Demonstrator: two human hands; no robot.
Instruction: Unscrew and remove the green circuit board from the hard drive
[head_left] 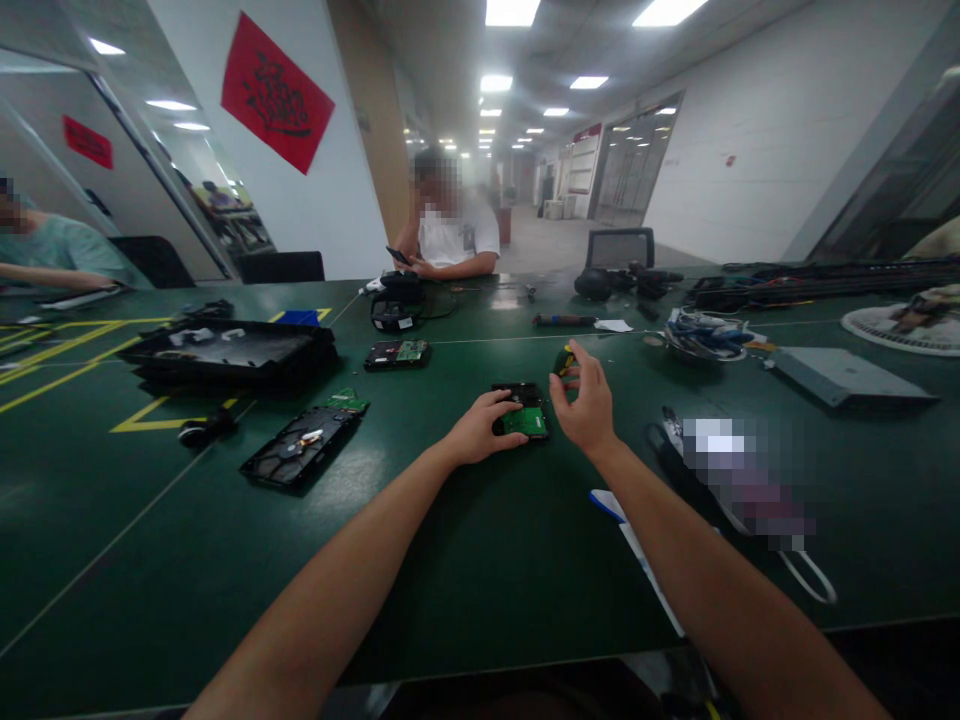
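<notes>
A hard drive with a green circuit board facing up lies on the table in front of me. My left hand grips it from the left side, fingers over the far part and thumb along the near edge. Just right of the drive, my right hand is raised with curled fingers around a yellow-and-black screwdriver. The screwdriver's shaft is hard to make out, so I cannot tell whether its tip touches the drive.
The green table also bears an opened drive, another hard drive, a black tray, a cable bundle and a grey metal case. A person sits opposite with a phone.
</notes>
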